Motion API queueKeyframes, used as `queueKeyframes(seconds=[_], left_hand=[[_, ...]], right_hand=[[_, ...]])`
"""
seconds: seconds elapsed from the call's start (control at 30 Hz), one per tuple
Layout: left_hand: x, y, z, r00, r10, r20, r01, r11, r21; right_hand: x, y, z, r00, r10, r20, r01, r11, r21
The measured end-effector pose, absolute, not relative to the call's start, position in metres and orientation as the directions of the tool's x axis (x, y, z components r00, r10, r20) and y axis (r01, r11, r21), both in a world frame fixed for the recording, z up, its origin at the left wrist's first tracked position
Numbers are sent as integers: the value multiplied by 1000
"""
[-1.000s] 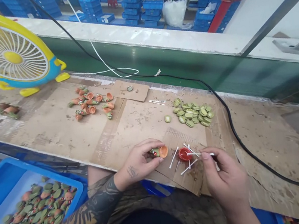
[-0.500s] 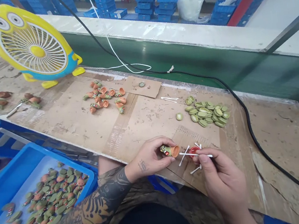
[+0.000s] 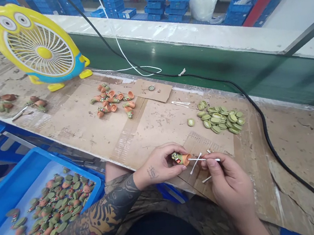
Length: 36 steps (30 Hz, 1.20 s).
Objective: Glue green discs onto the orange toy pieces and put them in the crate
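Between the thumb and fingers of my left hand (image 3: pixel 162 163) is a small green and orange figurine (image 3: pixel 181 159), its hollow orange end facing right. My right hand (image 3: pixel 229 181) pinches a white cotton swab (image 3: pixel 199 159), whose left tip is at the opening of the figurine. Other swabs (image 3: pixel 194 166) lie on the cardboard just below and behind it. Beyond my right hand sits a pile of green oval pieces (image 3: pixel 219 118), with one piece (image 3: pixel 190 122) apart on its left. More orange and green figurines (image 3: pixel 112 98) lie in a group farther back.
A yellow fan (image 3: pixel 41 48) stands at the back left of the cardboard-covered table (image 3: pixel 84 133). At the lower left is a blue tray (image 3: pixel 36 156) of finished-looking pieces. A black cable (image 3: pixel 268 143) crosses the right side. Thin white sticks (image 3: pixel 180 103) lie near a cardboard square (image 3: pixel 159 94).
My right hand has moved slightly left, bringing the swab's tip to the figurine's opening. The red round thing seen near the swabs is now hidden behind my right hand. The view has shifted slightly.
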<state>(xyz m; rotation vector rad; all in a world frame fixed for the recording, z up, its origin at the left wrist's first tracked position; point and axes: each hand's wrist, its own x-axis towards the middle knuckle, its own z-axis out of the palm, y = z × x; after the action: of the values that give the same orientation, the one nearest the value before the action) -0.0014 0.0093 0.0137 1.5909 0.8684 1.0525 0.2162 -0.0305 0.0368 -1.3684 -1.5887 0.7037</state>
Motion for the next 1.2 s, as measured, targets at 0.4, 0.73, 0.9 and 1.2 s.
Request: queueKeyframes(seconds=[0.4,0.73,0.9,1.2], left_hand=[[-3,8,22,418,906,68,23,-85,996],[0,10,13,352,935,30,-83,-1,997],[-1,12,9,341,940,22,-147,30,989],[0,12,11,380,925,-17,-184,94,979]], right_hand=[[220,-30,38,20,949,314,478,267,-837],[248,-24,39,60,936,347,740,192,-645],[250,-20,35,25,939,343,758,206,-618],[242,-28,46,200,926,319,529,172,-831]])
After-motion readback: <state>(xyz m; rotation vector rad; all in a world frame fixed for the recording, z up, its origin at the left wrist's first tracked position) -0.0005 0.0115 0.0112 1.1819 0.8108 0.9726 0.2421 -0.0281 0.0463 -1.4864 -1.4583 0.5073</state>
